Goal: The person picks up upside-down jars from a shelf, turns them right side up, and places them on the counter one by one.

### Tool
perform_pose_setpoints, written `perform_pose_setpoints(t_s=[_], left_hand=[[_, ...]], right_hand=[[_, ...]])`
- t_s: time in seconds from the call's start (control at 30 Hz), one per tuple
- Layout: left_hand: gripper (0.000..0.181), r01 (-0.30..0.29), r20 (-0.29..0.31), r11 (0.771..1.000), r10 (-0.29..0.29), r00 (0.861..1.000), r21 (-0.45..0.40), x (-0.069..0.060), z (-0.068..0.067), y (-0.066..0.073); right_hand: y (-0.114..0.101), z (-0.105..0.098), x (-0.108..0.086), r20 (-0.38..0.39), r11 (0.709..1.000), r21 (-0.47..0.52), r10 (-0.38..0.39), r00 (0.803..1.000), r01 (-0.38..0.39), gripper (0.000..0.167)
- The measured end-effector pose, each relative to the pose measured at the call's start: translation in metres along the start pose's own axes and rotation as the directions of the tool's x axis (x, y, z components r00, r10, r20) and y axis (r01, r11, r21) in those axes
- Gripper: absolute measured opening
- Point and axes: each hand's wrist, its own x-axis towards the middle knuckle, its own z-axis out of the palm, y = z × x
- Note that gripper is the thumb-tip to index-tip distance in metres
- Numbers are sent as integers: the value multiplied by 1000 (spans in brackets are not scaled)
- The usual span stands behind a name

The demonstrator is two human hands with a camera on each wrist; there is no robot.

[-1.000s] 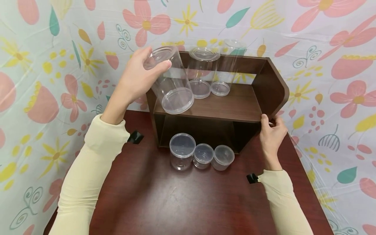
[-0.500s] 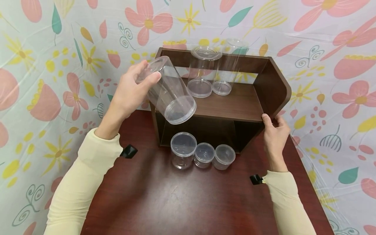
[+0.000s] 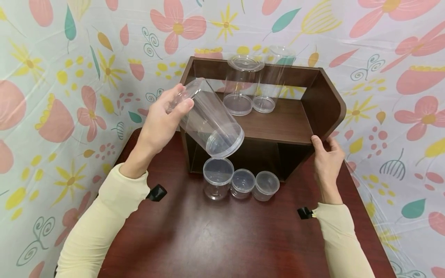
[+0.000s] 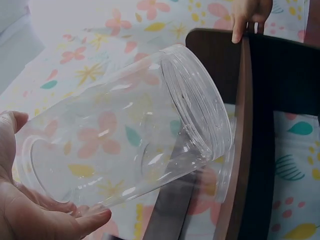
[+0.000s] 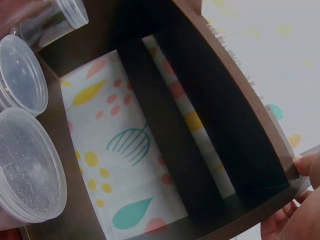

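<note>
A large clear plastic jar [image 3: 212, 116] is gripped at one end by my left hand [image 3: 161, 121], thumb on one side and fingers round the other. It tilts in front of the upper shelf, its ridged rim end low and to the right. The left wrist view shows the jar [image 4: 120, 125] with nothing visible inside. My right hand [image 3: 328, 160] holds the right edge of the dark brown wooden shelf unit [image 3: 278, 127], thumb on the upper board's front corner. Two tall clear jars, a wider one [image 3: 240, 85] and a slimmer one [image 3: 271, 81], stand on the upper shelf.
Three smaller lidded clear containers stand in a row before the lower compartment: a larger one [image 3: 218, 177], a middle one [image 3: 242, 183] and a right one [image 3: 266, 185]. A reddish-brown table [image 3: 222, 239] carries everything. Flower-patterned sheeting [image 3: 393, 116] surrounds it.
My left hand has lowered the large jar from over the shelf's left side, tilting it further so its rim end swings down and right. My right hand keeps its hold on the shelf unit.
</note>
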Motion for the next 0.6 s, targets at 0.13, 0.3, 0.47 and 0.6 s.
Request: perform_pose_setpoints(t_s=[0.13, 0.3, 0.47, 0.6], left_hand=[[72, -17, 31, 1000, 17, 999, 17, -6, 7, -5], [74, -12, 58, 1000, 11, 998, 23, -15, 17, -13], [74, 0, 72, 1000, -1, 997, 19, -24, 29, -21], [74, -3, 68, 1000, 4, 998, -13, -30, 40, -27]], right_hand=[[1, 0, 1, -1, 1000, -2, 2, 1000, -2, 19], [1, 1, 0, -5, 1000, 9, -7, 1000, 7, 23], [1, 1, -4, 0, 999, 27, -35, 999, 35, 22], [-14, 4, -16, 13, 998, 21, -65, 998, 65, 21]])
